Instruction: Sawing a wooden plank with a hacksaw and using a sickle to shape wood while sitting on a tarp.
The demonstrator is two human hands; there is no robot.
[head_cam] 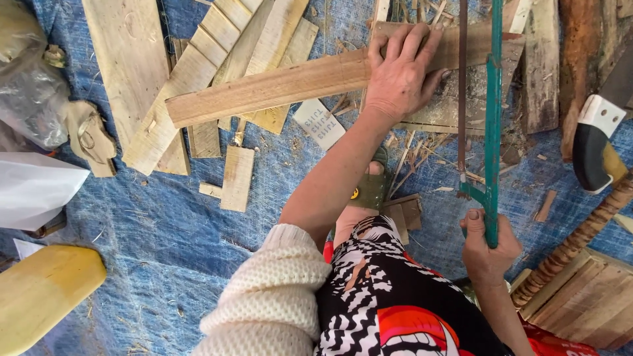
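bright, even daylight, soft faint shadows, sharp focus throughout, slight wide-angle bending at the edges.

Saw (492, 99) top beyond frame edge

Floor covered by a blue tarp (165, 244), littered with wood shavings and splinters. Loose pale planks (132, 59) lie scattered upper left. Clear plastic bag (26, 99) at left edge. Stacked wooden slats (587, 303) lower right. Even daylight.
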